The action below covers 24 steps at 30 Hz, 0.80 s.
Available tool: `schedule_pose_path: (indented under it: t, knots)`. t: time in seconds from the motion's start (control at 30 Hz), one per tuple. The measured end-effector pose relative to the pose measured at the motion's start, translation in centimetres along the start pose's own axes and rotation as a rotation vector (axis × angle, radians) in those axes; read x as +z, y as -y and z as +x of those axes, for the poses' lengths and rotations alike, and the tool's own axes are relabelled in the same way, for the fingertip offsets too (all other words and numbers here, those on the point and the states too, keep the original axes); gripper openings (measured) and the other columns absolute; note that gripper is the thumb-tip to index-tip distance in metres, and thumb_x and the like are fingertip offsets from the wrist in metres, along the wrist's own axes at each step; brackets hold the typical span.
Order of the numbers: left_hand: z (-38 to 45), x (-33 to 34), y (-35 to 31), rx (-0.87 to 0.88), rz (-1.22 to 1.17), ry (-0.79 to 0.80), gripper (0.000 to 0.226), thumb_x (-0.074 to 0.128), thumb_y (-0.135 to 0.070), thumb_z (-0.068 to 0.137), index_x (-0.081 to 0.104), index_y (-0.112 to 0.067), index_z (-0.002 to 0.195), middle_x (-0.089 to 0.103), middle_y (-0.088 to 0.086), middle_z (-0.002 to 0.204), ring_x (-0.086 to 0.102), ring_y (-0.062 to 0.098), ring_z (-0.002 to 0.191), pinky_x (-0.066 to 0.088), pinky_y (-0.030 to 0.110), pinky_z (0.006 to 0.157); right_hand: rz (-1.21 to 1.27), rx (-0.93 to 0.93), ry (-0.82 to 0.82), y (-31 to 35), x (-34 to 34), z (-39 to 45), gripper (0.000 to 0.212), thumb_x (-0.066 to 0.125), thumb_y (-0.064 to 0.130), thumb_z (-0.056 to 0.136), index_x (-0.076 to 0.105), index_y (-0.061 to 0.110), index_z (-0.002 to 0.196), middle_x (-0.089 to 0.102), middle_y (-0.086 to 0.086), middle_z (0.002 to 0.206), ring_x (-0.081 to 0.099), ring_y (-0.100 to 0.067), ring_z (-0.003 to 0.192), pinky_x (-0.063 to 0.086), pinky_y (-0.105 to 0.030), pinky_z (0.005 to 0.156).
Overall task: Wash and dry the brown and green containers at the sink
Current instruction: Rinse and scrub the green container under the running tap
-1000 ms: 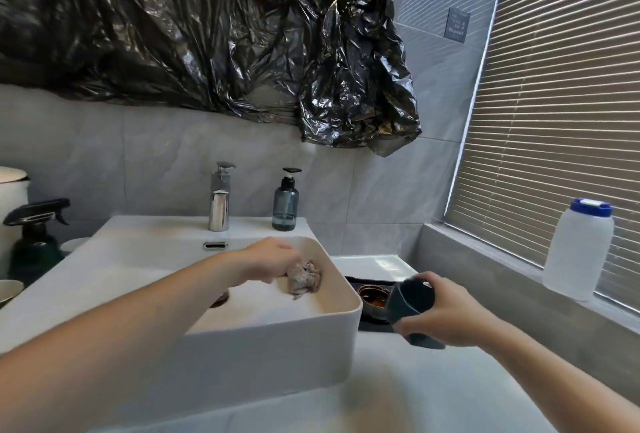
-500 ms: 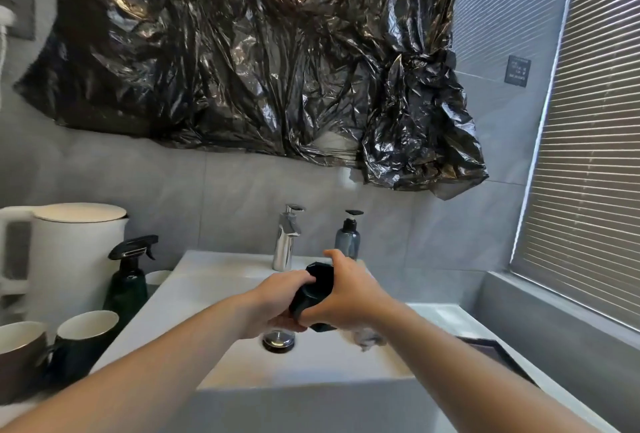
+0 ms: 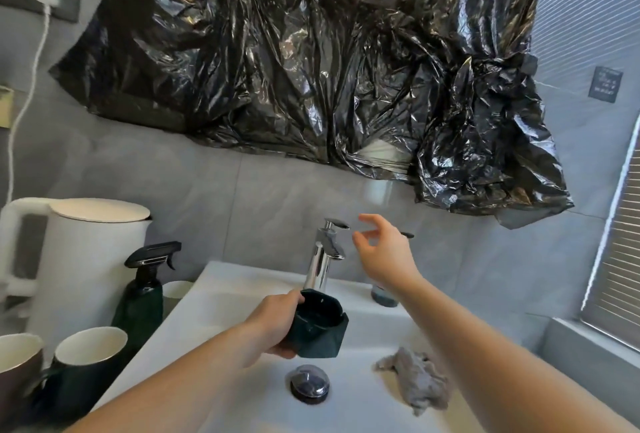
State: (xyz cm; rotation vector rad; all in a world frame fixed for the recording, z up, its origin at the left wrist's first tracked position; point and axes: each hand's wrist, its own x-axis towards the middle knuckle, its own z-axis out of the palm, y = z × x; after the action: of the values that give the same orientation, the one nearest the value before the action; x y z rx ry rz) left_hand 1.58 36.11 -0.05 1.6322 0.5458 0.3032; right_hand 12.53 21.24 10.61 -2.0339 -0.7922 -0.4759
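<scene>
Glossy chrome tap (image 3: 323,259), crinkly plastic sheet (image 3: 311,61)

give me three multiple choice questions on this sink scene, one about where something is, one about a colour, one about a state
1. Where does the grey cloth lie?
A. inside the sink basin
B. on the kettle lid
C. over the faucet

2. What colour is the container in the left hand?
A. white
B. dark green
C. red

3. What is the right hand doing?
A. gripping the cloth
B. pressing the drain plug
C. open, empty, beside the faucet lever

Answers: 1 A, it lies right of the drain plug; 2 B, its walls look dark green; 3 C, its fingers are spread and hold nothing.
</scene>
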Motion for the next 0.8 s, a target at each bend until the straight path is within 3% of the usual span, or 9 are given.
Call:
schedule_pose_path:
  t: [0.13,0.27,0.4,0.63,0.8]
  knots:
    - [0.3,0.9,0.4,0.035,0.001,-0.009,0.029,0.045,-0.036,0.106,0.066,-0.018,0.116,0.070,0.018,0.114,0.072,0.037,0.094,0.055,0.030,0.047,-0.099,-0.045,-0.019,-0.3,2.7,2.0,0.029,0.066,0.037,0.097,0.071,0.033,0.125,0.077,0.008,0.107,0.071,-0.015,0.096,0.059,-0.037,0.088]
    - [0.4,1.3,0.5,0.027,0.029,0.004,0.031,0.044,-0.035,0.107,0.065,-0.015,0.116,0.069,0.018,0.112,0.071,0.035,0.093,0.057,0.031,0.048,-0.133,-0.098,-0.135,-1.2,3.4,2.5,0.021,0.067,0.035,0.098,0.078,0.035,0.116,0.079,0.007,0.100,0.073,-0.017,0.089,0.055,-0.030,0.072]
    - [0.9,1.4,1.2,0.017,0.053,0.005,0.030,0.047,-0.034,0.103,0.067,-0.012,0.111,0.069,0.019,0.110,0.073,0.040,0.093,0.061,0.039,0.052,-0.208,-0.163,-0.178,-1.8,3.6,3.2,0.022,0.066,0.039,0.099,0.078,0.038,0.118,0.080,0.005,0.101,0.072,-0.022,0.091,0.052,-0.032,0.068]
    - [1.1,1.1,1.5,0.037,0.162,-0.039,0.038,0.041,-0.033,0.102,0.066,-0.006,0.109,0.070,0.019,0.098,0.069,0.035,0.061,0.051,0.029,0.045,-0.143,-0.142,-0.179,-1.5,4.1,4.2,0.024,0.062,0.042,0.101,0.077,0.039,0.119,0.079,0.007,0.109,0.071,-0.023,0.096,0.056,-0.035,0.072]
    - [1.4,1.1,2.0,0.062,0.222,-0.039,0.039,0.036,-0.034,0.104,0.064,-0.007,0.100,0.067,0.019,0.088,0.064,0.029,0.060,0.048,0.026,0.045,-0.121,-0.100,-0.152,-1.2,4.0,4.5,0.025,0.063,0.040,0.101,0.076,0.038,0.121,0.079,0.008,0.109,0.071,-0.021,0.097,0.057,-0.034,0.076]
